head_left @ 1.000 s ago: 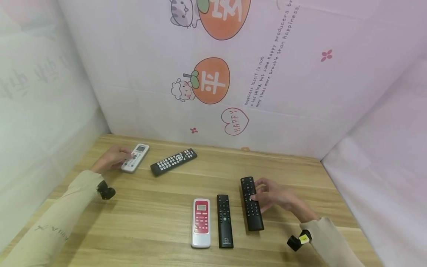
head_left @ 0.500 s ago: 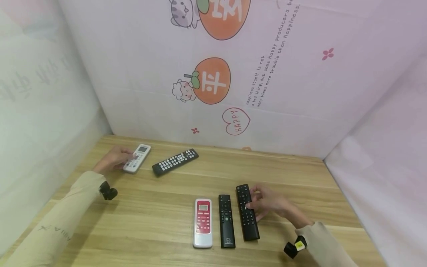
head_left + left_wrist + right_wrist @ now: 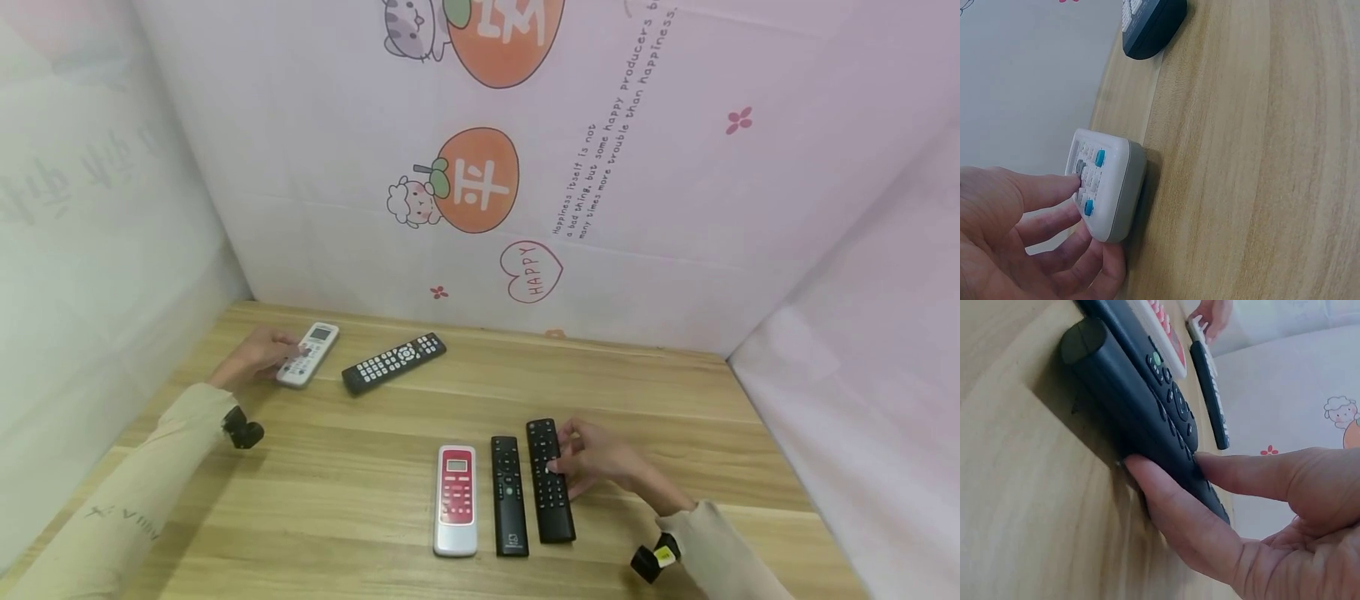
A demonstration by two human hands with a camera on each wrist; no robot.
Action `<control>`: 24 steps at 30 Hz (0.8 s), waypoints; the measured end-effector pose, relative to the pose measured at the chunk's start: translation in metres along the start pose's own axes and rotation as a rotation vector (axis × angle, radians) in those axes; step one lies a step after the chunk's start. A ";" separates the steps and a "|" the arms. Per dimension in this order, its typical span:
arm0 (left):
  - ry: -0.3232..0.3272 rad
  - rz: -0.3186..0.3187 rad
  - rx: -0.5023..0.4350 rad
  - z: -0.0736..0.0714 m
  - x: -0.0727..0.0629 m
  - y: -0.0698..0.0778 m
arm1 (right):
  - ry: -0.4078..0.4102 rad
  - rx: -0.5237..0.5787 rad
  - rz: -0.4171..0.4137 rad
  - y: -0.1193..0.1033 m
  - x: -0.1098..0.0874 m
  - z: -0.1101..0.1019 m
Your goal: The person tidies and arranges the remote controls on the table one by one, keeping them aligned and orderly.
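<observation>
At the table's far left my left hand [image 3: 258, 354] pinches a white remote control [image 3: 309, 362] between thumb and fingers. In the left wrist view the thumb lies on the buttons of this remote [image 3: 1113, 200] and the fingers reach beneath its near side. My right hand [image 3: 603, 460] grips a black remote control [image 3: 553, 500] by its right edge, thumb on its face. The right wrist view shows the lower end of that remote [image 3: 1116, 387] with a shadow under it; whether it touches the table I cannot tell.
Left of the gripped black remote lies a slimmer black remote [image 3: 510, 521], roughly parallel. Beside that is a white remote with a red face [image 3: 456, 542]. A black remote with white buttons [image 3: 393, 364] lies slanted near the back. White printed cloth [image 3: 637, 292] encloses the wooden table [image 3: 315, 500].
My right hand has brought the black remote left and toward the front, closer to the slim black one. The left hand still holds the white remote in nearly the same place.
</observation>
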State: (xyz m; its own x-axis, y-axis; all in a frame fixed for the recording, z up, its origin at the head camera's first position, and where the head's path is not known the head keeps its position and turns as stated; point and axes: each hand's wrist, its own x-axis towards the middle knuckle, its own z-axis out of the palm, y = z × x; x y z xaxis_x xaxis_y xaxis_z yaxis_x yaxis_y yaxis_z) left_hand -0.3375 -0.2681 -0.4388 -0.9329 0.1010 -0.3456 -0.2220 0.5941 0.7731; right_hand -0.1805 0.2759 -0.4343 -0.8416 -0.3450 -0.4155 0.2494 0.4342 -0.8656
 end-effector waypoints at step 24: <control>0.002 0.017 -0.015 0.000 -0.002 0.001 | 0.050 -0.184 0.142 -0.015 -0.004 0.000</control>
State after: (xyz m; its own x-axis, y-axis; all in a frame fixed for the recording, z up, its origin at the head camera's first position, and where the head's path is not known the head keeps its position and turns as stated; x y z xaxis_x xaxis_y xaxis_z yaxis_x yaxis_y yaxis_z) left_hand -0.3356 -0.2678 -0.4377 -0.9370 0.1097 -0.3316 -0.2105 0.5804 0.7866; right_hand -0.1811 0.2706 -0.4194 -0.8282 -0.2294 -0.5114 0.2796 0.6217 -0.7317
